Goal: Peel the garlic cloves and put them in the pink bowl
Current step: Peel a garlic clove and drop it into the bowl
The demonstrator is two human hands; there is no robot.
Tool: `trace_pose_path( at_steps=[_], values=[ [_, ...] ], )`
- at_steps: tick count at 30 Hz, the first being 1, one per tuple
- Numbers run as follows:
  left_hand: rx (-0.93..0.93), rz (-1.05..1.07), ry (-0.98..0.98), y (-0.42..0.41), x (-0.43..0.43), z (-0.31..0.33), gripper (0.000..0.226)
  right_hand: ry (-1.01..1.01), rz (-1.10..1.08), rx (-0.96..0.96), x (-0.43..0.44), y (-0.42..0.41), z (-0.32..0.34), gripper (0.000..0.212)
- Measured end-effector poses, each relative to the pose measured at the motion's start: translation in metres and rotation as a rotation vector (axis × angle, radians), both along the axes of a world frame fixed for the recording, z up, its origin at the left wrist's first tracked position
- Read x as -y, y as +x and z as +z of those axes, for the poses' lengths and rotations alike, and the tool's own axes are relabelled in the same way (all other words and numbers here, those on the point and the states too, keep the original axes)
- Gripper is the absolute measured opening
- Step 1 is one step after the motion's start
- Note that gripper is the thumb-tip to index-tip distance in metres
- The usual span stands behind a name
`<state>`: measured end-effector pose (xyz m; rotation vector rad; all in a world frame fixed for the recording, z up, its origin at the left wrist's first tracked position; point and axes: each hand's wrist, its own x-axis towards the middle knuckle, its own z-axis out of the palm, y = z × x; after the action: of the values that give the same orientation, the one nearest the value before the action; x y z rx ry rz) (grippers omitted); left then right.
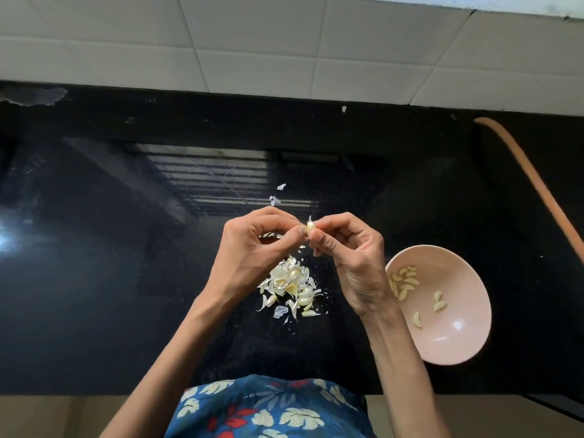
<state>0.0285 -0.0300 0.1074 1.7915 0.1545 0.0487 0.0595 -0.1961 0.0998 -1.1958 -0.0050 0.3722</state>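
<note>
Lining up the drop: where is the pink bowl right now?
In the head view the pink bowl sits on the black counter at lower right, just right of the right hand.

Glossy black counter against a white tiled wall, bright glare at left.

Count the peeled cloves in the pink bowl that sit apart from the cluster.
3. One clove mid-bowl, a second close beside it, a third nearer the person. The cluster beside the right hand may hide others.
</note>
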Motion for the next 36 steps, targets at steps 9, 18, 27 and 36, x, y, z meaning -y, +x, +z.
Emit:
trace_pose_path(
  at_steps=[9,18,27,36],
  values=[
    [-0.088,0.018,-0.155,0.0009,0.0031,0.0035,0.018,-0.03,-0.01,0.035,-0.0006,-0.0001,0.0017,0.014],
    [-0.181,-0.047,-0.419,0.001,-0.0042,-0.0012,0.014,-0.052,-0.002,0.039,-0.0005,-0.0001,0.0015,0.012],
    [-0.145,-0.006,-0.341,0.0003,-0.0034,-0.0035,0.021,-0.081,-0.012,0.065,-0.0026,-0.0004,0.0014,0.011],
    [-0.113,0.107,-0.052,-0.0021,0.0005,0.0019,0.007,-0.356,-0.011,0.233,-0.0048,-0.0022,-0.0029,0.01]
  ],
)
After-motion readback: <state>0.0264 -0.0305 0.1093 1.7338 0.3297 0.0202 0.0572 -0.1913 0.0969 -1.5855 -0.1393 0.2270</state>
